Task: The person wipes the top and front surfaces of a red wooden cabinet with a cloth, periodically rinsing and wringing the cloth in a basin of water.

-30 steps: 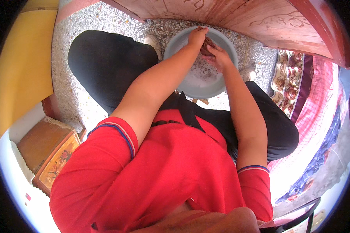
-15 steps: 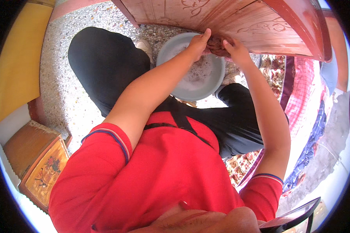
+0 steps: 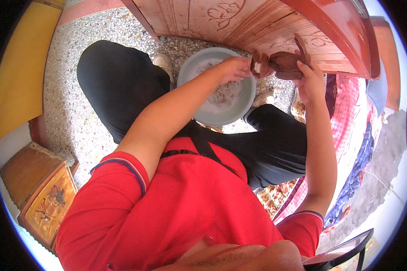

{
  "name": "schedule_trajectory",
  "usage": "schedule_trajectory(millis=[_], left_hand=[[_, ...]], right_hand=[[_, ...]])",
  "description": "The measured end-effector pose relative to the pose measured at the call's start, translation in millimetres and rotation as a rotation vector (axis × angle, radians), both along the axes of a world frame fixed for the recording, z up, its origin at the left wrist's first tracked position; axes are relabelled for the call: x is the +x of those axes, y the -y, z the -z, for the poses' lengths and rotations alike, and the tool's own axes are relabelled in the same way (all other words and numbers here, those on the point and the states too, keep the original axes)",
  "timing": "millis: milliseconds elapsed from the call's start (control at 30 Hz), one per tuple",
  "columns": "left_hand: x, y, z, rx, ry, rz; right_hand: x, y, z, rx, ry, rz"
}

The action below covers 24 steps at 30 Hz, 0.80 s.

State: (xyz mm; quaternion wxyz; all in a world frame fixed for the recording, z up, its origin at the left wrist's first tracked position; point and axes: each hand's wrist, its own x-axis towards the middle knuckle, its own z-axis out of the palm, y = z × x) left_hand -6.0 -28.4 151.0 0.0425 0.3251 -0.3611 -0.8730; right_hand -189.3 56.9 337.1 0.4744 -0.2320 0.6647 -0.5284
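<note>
At the left, a yellow panel (image 3: 18, 77) is standing beside the speckled floor (image 3: 68, 67), and a small wooden cabinet (image 3: 49, 198) with a painted floral front is standing below it. A light shoe (image 3: 163, 64) is resting on the floor next to a black-trousered knee (image 3: 115, 74). To its right, a pale blue-grey basin (image 3: 242, 103) is standing on the floor, near the foot of a carved reddish wooden panel (image 3: 267, 27); the basin is holding water with suds (image 3: 224, 95). The left hand (image 3: 233, 70) is hovering over the basin's right side, its fingers pointing right, loosely parted and partly open; whether their tips are touching the material beside them cannot be told. That material, a wet-looking brown cloth (image 3: 286, 65), is hanging in the air beyond the basin's upper right rim, in front of the carved panel. The right hand (image 3: 311, 81) is gripping its right end, fingers closed on it. A second light shoe (image 3: 263, 99) is resting by the basin's right edge. Farther right, pink checked fabric (image 3: 348, 104) and blue fabric (image 3: 358, 165) are lying in folds.
</note>
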Motion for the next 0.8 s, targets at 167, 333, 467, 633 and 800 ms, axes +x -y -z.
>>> schedule_trajectory(millis=[167, 333, 467, 633, 800], left_hand=[[-15.2, 0.9, -6.5, 0.242, -0.337, -0.156], [-34.3, -18.6, -58.4, 0.509, -0.500, -0.160], [-37.6, -17.7, -68.8, 0.594, -0.771, -0.077], [-33.0, -21.3, -52.8, 0.663, -0.754, -0.293], [-17.0, -4.2, -36.6, 0.631, -0.581, -0.453]], right_hand=[[18.0, 4.3, -6.9, -0.099, 0.035, -0.008], [15.4, -4.1, -3.2, -0.163, -0.271, -0.140], [39.6, 1.4, -5.8, -0.082, -1.332, -0.510], [63.2, -6.4, 20.9, -0.124, -1.253, -0.709], [80.3, 11.9, -5.9, -0.211, -1.063, -0.666]])
